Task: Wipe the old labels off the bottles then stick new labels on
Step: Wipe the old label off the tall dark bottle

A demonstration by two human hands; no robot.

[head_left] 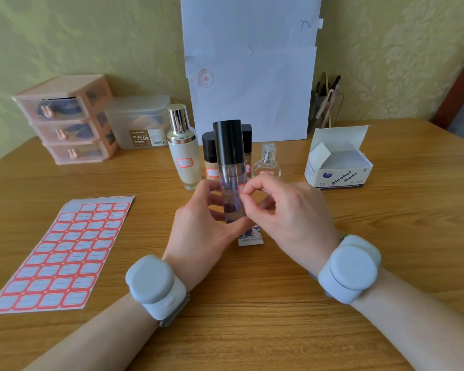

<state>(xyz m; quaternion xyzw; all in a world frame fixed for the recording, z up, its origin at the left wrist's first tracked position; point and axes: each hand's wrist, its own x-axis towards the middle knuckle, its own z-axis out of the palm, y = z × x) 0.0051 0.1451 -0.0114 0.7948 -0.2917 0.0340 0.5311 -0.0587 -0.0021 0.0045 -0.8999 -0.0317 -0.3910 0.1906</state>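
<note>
One bottle (pixel 229 167) in left hand (pixel 201 228)

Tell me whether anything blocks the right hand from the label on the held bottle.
Nothing visible does. The right hand pinches at the label on the clear bottle, which the left hand holds upright.

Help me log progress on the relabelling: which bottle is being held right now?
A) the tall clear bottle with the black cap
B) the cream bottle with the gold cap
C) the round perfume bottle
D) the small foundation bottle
A: the left hand grips the tall clear bottle, while the right hand pinches the red-edged label on its side with its fingers.
</note>
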